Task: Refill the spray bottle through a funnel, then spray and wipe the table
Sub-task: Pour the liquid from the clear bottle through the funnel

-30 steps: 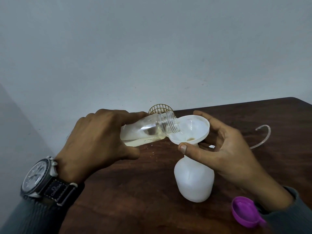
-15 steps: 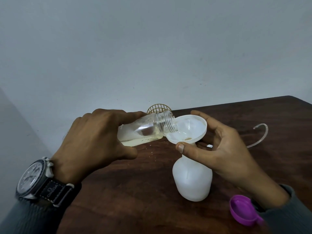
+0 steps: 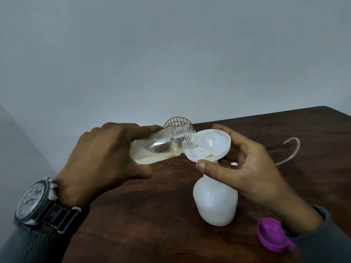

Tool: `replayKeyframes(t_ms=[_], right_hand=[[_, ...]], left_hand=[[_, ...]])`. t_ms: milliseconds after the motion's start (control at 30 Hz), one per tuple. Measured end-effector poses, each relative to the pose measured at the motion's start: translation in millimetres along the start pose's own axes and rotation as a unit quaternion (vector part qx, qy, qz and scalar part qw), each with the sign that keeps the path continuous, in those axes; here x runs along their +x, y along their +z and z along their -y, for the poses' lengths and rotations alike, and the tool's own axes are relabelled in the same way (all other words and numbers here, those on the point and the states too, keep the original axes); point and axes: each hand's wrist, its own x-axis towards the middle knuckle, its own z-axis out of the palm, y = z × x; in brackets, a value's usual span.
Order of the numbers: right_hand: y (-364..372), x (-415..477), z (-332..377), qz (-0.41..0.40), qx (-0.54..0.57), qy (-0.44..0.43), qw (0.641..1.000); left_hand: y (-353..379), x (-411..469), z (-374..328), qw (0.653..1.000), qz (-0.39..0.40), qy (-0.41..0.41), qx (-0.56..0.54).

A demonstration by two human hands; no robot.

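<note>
Hardly moved since prior frame: left hand (image 3: pixel 106 160) grips tilted clear threaded bottle (image 3: pixel 163 147), mouth at white plastic funnel (image 3: pixel 212 141) rim; right hand (image 3: pixel 247 173) pinches funnel seated in white plastic spray bottle (image 3: pixel 215 202).

Light: dim, cool and even, with soft shadows.
Glare: faint reddish sheen on the dark bench (image 3: pixel 152 215).
Edges: wide-angle bending toward the sides.
Focus: slightly soft throughout.

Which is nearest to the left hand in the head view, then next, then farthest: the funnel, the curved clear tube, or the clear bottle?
1. The clear bottle, gripped in the left hand itself.
2. The funnel, just right of the bottle's mouth, held by the right hand.
3. The curved clear tube, far right, beyond the right hand.
</note>
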Motion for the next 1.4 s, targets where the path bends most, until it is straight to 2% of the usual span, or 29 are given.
replayKeyframes(t_ms=[467,1033,1400], right_hand=[[0.3,0.8,0.2,0.008,0.026,-0.017,0.999],[0.6,1.3,0.8,0.021,-0.005,-0.037,0.999],[-1.6,1.7,-4.3,0.007,0.006,-0.010,1.000]], left_hand=[[0.5,1.7,1.5,1.000,-0.008,0.013,-0.004],[3.0,1.6,4.3,0.999,-0.019,0.021,-0.014],[-0.6,3.6,0.4,1.000,-0.010,0.017,0.001]])
